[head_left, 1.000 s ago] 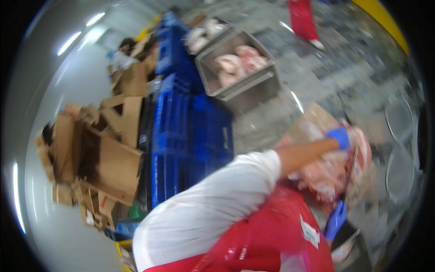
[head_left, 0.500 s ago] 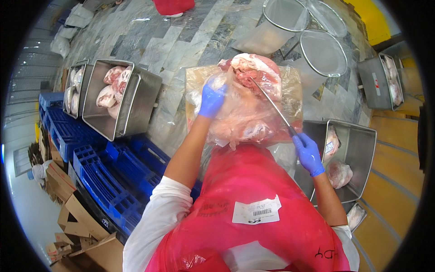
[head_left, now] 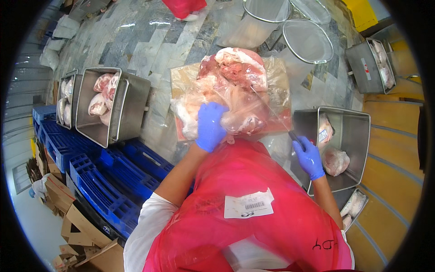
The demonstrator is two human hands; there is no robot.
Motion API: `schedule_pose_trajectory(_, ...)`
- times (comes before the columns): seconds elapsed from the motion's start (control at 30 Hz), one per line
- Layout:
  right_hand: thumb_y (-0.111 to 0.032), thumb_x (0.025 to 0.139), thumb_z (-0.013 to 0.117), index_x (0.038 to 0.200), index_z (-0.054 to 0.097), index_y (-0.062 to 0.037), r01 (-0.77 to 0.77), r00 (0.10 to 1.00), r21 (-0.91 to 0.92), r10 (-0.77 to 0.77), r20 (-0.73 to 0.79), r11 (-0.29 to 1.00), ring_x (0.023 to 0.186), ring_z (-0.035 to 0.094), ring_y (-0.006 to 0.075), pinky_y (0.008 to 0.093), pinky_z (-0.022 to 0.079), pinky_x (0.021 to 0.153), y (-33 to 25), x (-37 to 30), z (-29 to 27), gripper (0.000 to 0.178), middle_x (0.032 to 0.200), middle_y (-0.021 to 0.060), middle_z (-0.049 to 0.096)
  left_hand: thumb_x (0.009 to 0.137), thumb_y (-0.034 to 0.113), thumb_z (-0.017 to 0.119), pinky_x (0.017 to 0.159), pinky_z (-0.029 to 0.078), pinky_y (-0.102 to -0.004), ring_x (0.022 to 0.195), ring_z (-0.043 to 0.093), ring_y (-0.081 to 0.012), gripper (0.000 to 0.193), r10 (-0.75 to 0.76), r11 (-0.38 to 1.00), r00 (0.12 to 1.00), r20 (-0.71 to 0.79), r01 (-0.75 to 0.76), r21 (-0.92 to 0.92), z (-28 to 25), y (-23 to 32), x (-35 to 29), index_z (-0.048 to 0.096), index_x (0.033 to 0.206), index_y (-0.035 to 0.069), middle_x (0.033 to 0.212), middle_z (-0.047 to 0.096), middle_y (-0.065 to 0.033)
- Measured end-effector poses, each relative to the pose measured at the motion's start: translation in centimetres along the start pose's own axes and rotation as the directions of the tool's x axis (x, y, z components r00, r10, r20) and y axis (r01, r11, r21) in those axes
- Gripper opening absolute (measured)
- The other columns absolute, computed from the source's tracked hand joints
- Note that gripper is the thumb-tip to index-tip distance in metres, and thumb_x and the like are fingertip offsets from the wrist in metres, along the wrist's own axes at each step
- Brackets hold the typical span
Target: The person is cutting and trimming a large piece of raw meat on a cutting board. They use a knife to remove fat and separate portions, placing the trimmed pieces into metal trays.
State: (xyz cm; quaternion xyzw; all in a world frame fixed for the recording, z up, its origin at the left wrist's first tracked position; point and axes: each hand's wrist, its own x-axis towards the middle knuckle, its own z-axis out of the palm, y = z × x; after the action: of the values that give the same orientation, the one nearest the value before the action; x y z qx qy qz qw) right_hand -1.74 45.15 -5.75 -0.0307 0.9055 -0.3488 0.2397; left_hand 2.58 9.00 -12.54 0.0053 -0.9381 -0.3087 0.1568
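Large pieces of raw meat (head_left: 242, 72) lie on clear plastic film (head_left: 183, 106) over a brown cardboard box (head_left: 278, 86) in front of me. My left hand (head_left: 211, 127), in a blue glove, is closed at the near left side of the meat, its fingers curled into the film and the meat's edge. In my blue-gloved right hand (head_left: 309, 157) is the dark handle of a long knife (head_left: 295, 136), right of the box. Its thin, motion-blurred blade slants up and left, with the tip over the meat's right part.
Steel bins with wrapped meat stand at left (head_left: 136, 109) and right (head_left: 358, 149). Another bin (head_left: 360, 68) is at far right. Blue pallets (head_left: 104, 190) and cardboard (head_left: 86, 226) lie at left. Hoop stands with clear bags (head_left: 308, 41) stand beyond. Another person's red garment (head_left: 183, 7) shows at the top.
My left hand has moved from the box's far left side nearer to me, drawing the plastic film back, so the meat shows more plainly. The knife stays in my right hand. The view has shifted slightly.
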Motion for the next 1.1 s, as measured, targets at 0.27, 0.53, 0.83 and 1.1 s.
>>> schedule_pose_trajectory(0.27, -0.025, 0.089, 0.076, 0.122, 0.067, -0.0060, 0.173, 0.979, -0.013, -0.173, -0.104, 0.985, 0.080, 0.071, 0.0353, 0.0421, 0.055, 0.073, 2.1, -1.0, 0.1, 0.039, 0.093, 0.0202, 0.072, 0.071, 0.022, 0.083, 0.094, 0.046, -0.0542, 0.106, 0.057, -0.0440, 0.101, -0.124, 0.934, 0.992, 0.007, 0.115, 0.338, -2.0, 2.3, 3.4, 0.028, 0.152, -0.005, 0.128, 0.056, -0.0224)
schedule_pose_trajectory(0.53, -0.023, 0.087, 0.076, 0.126, 0.065, -0.0059, 0.219, 0.971, -0.025, -0.221, -0.088, 0.975, 0.081, 0.070, 0.0368, 0.0420, 0.054, 0.071, 2.1, -1.4, -0.2, 0.044, 0.096, 0.0227, 0.070, 0.070, 0.017, 0.073, 0.086, 0.043, -0.0521, 0.102, 0.056, -0.0388, 0.052, -0.211, 0.892, 0.972, 0.102, 0.149, 0.427, 2.4, 2.2, 3.1, 0.064, 0.120, 0.008, 0.102, 0.065, -0.0132)
schedule_pose_trajectory(0.83, -0.023, 0.088, 0.075, 0.127, 0.065, -0.0070, 0.148, 0.987, -0.081, -0.153, -0.055, 0.986, 0.085, 0.071, 0.0367, 0.0415, 0.054, 0.075, 1.1, -2.2, -1.4, 0.044, 0.100, 0.0213, 0.071, 0.066, 0.012, 0.074, 0.072, 0.039, -0.0463, 0.081, 0.052, -0.0349, 0.027, 0.093, 0.976, 0.995, -0.029, -0.085, 0.202, 2.4, 0.7, 0.7, 0.067, 0.092, 0.009, 0.082, 0.057, -0.0101)
schedule_pose_trajectory(1.1, -0.026, 0.087, 0.076, 0.130, 0.066, -0.0108, 0.239, 0.959, -0.194, -0.263, -0.106, 0.951, 0.091, 0.070, 0.0367, 0.0423, 0.055, 0.079, -0.5, -1.7, -2.1, 0.046, 0.103, 0.0203, 0.071, 0.070, 0.019, 0.075, 0.075, 0.041, -0.0479, 0.083, 0.053, -0.0376, 0.025, 0.122, 0.987, 0.992, 0.009, -0.123, 0.106, 2.4, -0.6, 0.6, 0.066, 0.091, 0.008, 0.085, 0.057, -0.0124)
